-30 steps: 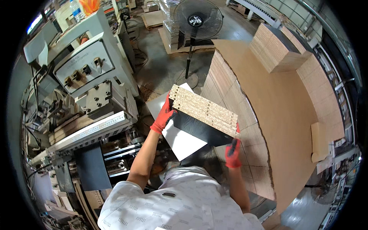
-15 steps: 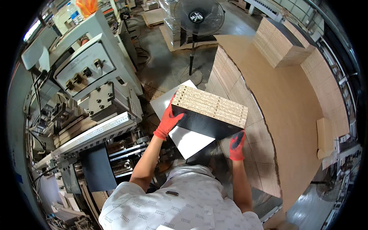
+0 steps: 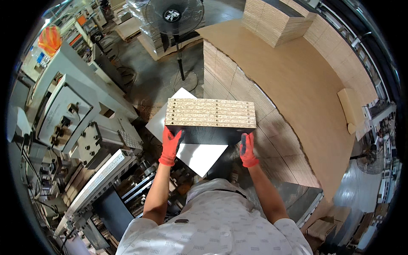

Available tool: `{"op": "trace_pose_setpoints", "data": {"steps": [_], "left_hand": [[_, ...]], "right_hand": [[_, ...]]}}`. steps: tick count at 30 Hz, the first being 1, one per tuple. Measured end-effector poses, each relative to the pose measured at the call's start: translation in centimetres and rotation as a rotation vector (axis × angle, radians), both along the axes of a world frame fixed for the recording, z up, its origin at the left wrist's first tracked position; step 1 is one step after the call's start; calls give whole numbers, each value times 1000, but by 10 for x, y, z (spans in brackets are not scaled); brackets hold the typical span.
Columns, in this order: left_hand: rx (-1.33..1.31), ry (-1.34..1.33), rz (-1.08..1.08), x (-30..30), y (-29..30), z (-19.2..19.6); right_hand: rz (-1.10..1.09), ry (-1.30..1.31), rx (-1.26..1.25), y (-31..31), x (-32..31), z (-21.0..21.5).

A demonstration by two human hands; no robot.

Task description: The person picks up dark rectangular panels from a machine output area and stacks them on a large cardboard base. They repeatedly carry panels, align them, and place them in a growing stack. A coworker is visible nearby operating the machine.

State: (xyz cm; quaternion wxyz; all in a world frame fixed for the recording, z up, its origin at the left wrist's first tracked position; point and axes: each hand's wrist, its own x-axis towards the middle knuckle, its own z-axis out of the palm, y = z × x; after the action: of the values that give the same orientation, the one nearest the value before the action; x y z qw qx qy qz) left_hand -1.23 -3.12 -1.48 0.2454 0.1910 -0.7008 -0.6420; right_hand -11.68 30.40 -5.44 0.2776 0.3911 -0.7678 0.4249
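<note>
Held up in front of me is a stack of particleboard panels [image 3: 211, 114], its rough chipboard edges with drilled holes facing up and its smooth black face toward me. My left hand [image 3: 171, 147], in a red glove with dark fingertips, is closed on the stack's left end. The right end is gripped by my right hand [image 3: 248, 151], gloved the same way. Some fingers of both hands are hidden by the panels. Below the stack, a white board [image 3: 199, 158] shows with its corners sticking out.
At left stands a machine with a control panel [image 3: 66, 112] and a metal guide rail [image 3: 97, 185]. A large pile of boards topped by a brown sheet [image 3: 293, 85] fills the right, with more stacked panels [image 3: 272, 25] on it. A pedestal fan [image 3: 173, 19] stands ahead.
The stack has turned from a slant to nearly level across my front, and both hands have moved with it, still gripping its ends. My view has swung to the right.
</note>
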Motion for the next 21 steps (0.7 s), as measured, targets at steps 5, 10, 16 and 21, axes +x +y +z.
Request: {"op": "trace_pose_setpoints", "data": {"steps": [5,10,16,21], "left_hand": [[21,171,-141,-3,-17,-22],[162,239,-232,-14,-55,-89],[56,126,-248,-5,-70,-154],[715,341,-132,-12,-76,-185]], "right_hand": [[-18,-246,-50,2,-12,31],[276,-832,-13,2,-42,91],[438,-873,83,8,-54,115],[475,-1020,303,4,-69,113]]}}
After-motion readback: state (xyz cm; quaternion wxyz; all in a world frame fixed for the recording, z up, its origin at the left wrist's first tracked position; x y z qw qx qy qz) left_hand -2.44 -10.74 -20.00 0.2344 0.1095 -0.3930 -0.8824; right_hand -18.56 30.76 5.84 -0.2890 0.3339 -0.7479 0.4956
